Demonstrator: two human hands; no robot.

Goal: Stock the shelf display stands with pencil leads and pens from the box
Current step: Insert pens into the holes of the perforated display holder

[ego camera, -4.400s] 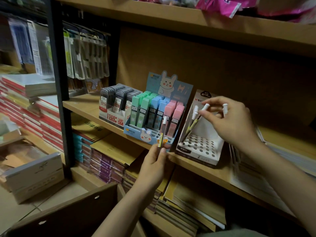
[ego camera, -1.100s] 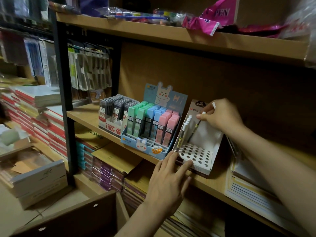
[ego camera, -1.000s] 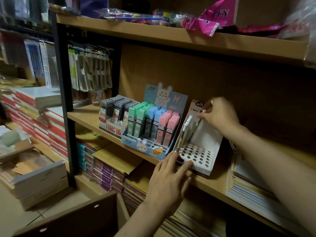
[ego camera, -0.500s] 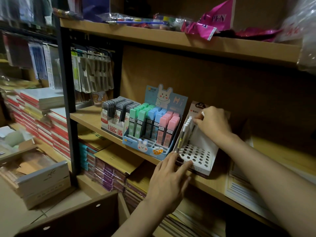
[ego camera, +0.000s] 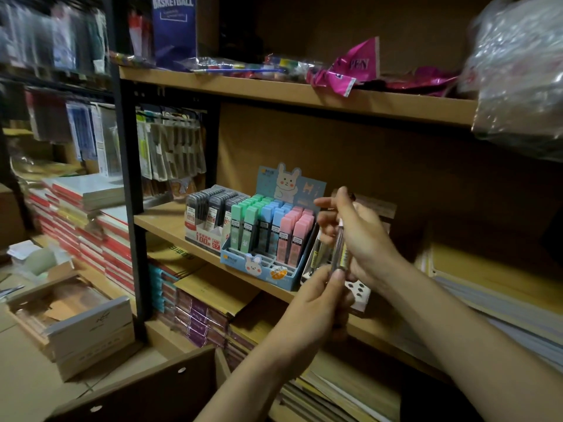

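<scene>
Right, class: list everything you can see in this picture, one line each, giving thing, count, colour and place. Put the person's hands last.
Bunny lead stand: one, blue; middle shelf.
Pastel lead cases: count unclear; green, blue, pink rows; in the bunny stand.
Dark lead cases: count unclear, grey; in a white box left of the bunny stand.
Pen stand: one, white with holes; mostly hidden behind the hands.
Pens: a few, exact count unclear; held between the hands.
Pink packets: several; top shelf.
Notebook stacks: many, red-edged; far left.
Cardboard box: one, brown; bottom foreground.
Left hand: grips the pens' lower ends.
Right hand: holds the pens higher up.
</scene>
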